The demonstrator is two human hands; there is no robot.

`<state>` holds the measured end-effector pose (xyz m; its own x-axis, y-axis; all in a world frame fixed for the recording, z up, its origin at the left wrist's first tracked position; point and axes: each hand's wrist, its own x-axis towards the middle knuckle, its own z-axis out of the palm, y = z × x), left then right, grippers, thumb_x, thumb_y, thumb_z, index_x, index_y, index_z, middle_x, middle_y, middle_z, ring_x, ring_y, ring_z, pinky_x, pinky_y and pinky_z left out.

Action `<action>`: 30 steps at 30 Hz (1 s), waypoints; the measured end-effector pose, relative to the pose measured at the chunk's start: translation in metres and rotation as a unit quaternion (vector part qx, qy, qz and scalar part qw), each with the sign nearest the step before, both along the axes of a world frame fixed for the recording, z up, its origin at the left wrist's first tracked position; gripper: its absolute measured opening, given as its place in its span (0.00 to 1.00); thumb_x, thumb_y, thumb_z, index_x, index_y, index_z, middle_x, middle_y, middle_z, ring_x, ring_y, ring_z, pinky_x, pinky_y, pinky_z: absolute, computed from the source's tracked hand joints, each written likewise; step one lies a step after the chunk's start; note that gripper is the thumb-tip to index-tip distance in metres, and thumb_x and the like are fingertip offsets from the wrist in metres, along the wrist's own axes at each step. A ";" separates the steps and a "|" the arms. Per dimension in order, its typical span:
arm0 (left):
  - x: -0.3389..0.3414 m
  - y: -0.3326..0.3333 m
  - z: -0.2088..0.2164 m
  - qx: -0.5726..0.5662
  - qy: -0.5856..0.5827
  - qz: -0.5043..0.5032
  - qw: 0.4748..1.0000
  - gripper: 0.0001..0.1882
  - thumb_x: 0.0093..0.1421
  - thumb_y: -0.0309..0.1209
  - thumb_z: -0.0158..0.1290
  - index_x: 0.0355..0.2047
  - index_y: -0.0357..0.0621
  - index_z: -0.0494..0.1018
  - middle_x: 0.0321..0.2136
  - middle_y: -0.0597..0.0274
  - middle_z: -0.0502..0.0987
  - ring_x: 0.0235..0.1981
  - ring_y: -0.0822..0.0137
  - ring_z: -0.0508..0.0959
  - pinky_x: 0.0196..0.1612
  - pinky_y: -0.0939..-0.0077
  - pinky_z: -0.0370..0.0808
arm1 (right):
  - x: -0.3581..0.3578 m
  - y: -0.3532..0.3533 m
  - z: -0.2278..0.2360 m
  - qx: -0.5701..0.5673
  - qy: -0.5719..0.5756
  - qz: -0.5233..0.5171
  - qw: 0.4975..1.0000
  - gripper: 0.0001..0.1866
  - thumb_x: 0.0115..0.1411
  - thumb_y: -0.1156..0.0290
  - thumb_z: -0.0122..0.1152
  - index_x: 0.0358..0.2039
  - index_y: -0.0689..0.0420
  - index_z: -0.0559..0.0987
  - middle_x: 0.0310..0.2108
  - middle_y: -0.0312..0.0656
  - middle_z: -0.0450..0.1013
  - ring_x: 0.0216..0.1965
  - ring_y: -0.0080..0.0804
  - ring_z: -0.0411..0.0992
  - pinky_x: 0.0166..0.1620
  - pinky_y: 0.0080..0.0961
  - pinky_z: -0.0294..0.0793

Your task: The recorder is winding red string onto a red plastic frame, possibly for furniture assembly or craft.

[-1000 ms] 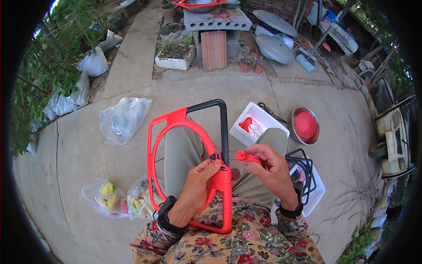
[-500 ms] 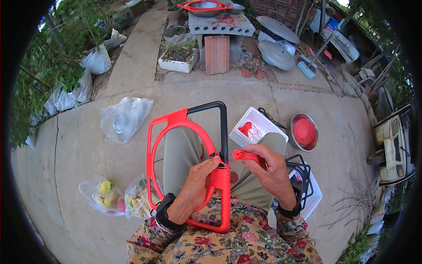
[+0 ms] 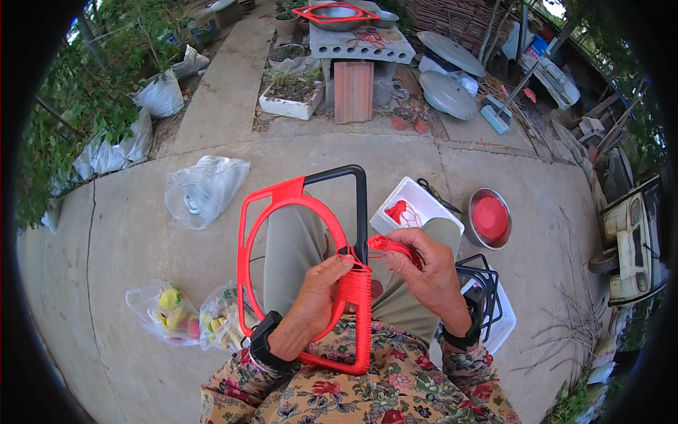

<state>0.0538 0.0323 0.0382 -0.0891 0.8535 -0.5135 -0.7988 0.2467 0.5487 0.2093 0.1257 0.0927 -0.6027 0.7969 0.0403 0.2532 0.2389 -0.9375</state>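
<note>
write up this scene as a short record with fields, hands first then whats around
left hand: left hand grips the frame where its red wrapping meets bare black
right hand: right hand pinches a red cord bundle
frame state: mostly red, bare black at the upper right corner
ahead, right: white box holding red cord; metal bowl with a red item inside
beside right forearm: black frames
left ground: crumpled clear bag
far: perforated slab bearing a red frame

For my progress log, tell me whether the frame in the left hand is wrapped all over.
Only partly wrapped: red cord covers most of the frame, but its upper right is bare black.
</note>
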 end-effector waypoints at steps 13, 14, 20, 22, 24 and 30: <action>-0.004 -0.008 -0.025 0.009 -0.101 0.093 0.990 0.16 0.63 0.29 0.46 0.50 0.38 0.62 0.38 0.53 0.77 0.40 0.59 0.78 0.44 0.62 0.77 | 0.022 0.041 -0.069 -0.243 0.156 -0.157 0.944 0.12 0.62 0.69 0.56 0.42 0.62 0.75 0.31 0.36 0.74 0.32 0.18 0.70 0.35 0.18 0.70; -0.004 -0.007 -0.022 0.015 -0.087 0.093 0.992 0.16 0.63 0.29 0.45 0.50 0.38 0.62 0.37 0.53 0.77 0.39 0.59 0.78 0.44 0.62 0.77 | 0.026 0.049 -0.078 -0.242 0.156 -0.158 0.944 0.12 0.62 0.69 0.56 0.42 0.62 0.75 0.31 0.36 0.74 0.32 0.18 0.70 0.35 0.18 0.70; 0.000 -0.007 -0.024 -0.017 -0.107 0.138 0.984 0.16 0.64 0.30 0.48 0.51 0.40 0.62 0.29 0.61 0.73 0.27 0.69 0.74 0.33 0.72 0.76 | -0.002 0.049 -0.106 -0.143 -0.007 0.027 0.989 0.14 0.61 0.69 0.59 0.44 0.63 0.77 0.36 0.34 0.74 0.34 0.19 0.71 0.37 0.18 0.71; 0.000 -0.007 -0.024 -0.030 -0.120 0.133 0.983 0.17 0.64 0.31 0.48 0.51 0.40 0.62 0.28 0.61 0.73 0.26 0.70 0.73 0.31 0.73 0.76 | -0.021 0.031 -0.103 -0.195 0.046 0.066 0.978 0.13 0.61 0.70 0.58 0.45 0.63 0.76 0.36 0.36 0.74 0.35 0.20 0.72 0.38 0.18 0.72; 0.001 -0.004 -0.015 -0.057 -0.104 0.142 0.983 0.14 0.63 0.30 0.50 0.47 0.39 0.66 0.27 0.62 0.73 0.25 0.72 0.73 0.28 0.75 0.75 | -0.035 0.018 -0.096 -0.248 0.098 0.106 0.958 0.13 0.62 0.71 0.57 0.45 0.63 0.76 0.37 0.37 0.75 0.36 0.22 0.73 0.40 0.18 0.72; -0.001 -0.002 -0.028 -0.062 -0.087 0.152 0.982 0.07 0.62 0.29 0.52 0.39 0.41 0.73 0.25 0.64 0.75 0.22 0.74 0.73 0.26 0.78 0.75 | -0.044 0.008 -0.084 -0.347 0.204 0.132 0.906 0.13 0.63 0.74 0.54 0.48 0.62 0.74 0.38 0.40 0.76 0.39 0.23 0.74 0.44 0.19 0.73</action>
<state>0.0524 0.0301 0.0099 -0.2322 0.7309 -0.6418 -0.9252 0.0375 0.3775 0.1653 0.1334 0.0088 -0.8243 0.5450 -0.1531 -0.1274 -0.4421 -0.8879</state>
